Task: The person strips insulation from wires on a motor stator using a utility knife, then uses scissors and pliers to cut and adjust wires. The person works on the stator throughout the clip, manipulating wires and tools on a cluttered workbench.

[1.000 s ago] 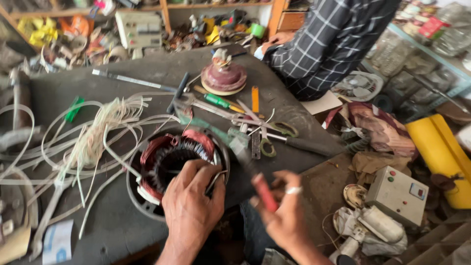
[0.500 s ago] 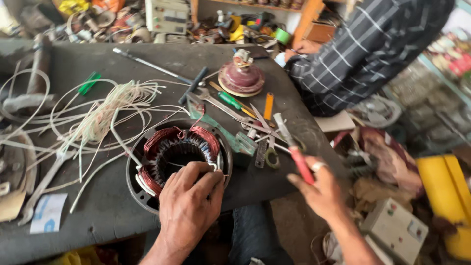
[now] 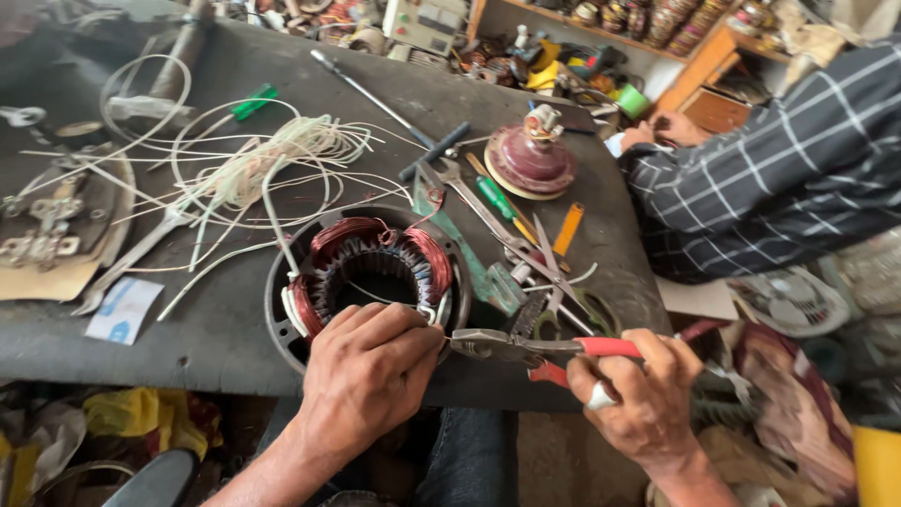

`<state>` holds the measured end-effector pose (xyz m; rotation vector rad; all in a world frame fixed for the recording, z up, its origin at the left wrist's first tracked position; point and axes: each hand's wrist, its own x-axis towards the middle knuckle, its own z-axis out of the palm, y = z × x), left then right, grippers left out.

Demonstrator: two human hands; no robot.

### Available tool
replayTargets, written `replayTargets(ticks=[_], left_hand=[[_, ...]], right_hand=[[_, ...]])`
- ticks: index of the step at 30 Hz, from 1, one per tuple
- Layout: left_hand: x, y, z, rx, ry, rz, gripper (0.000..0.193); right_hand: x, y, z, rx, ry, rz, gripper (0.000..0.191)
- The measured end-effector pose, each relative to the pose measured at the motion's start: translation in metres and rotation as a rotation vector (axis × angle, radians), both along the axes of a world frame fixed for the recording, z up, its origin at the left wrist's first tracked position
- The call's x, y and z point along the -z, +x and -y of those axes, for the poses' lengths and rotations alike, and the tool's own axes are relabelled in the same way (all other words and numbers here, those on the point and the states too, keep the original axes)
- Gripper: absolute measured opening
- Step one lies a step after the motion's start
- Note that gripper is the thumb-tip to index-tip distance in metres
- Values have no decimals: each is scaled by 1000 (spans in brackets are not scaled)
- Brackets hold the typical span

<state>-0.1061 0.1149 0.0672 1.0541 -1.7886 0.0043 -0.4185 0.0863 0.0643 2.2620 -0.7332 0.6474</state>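
Observation:
A round motor stator with copper windings lies on the dark workbench near its front edge. My left hand rests on the stator's near rim, fingers curled on the winding and a white wire end. My right hand grips red-handled pliers, whose steel jaws point left and reach the stator rim right beside my left fingers.
White sleeving strands sprawl left of the stator. Screwdrivers, scissors and spanners lie to its right, with a maroon rotor cap behind. A person in a checked shirt leans on the bench's far right corner. Clutter fills the floor at right.
My right hand has swung the red-handled pliers in from the right until the jaws meet the stator rim. My left hand stays on the winding. The view has shifted nearer.

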Motion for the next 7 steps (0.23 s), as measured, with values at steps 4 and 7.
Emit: replayTargets(ticks=[4, 7], left_hand=[[0, 0, 1, 10, 21, 2, 17], [0, 0, 1, 21, -28, 34, 17]], right_hand=[[-6, -6, 5, -23, 291, -5, 14], [-12, -10, 8, -22, 822, 95, 25]])
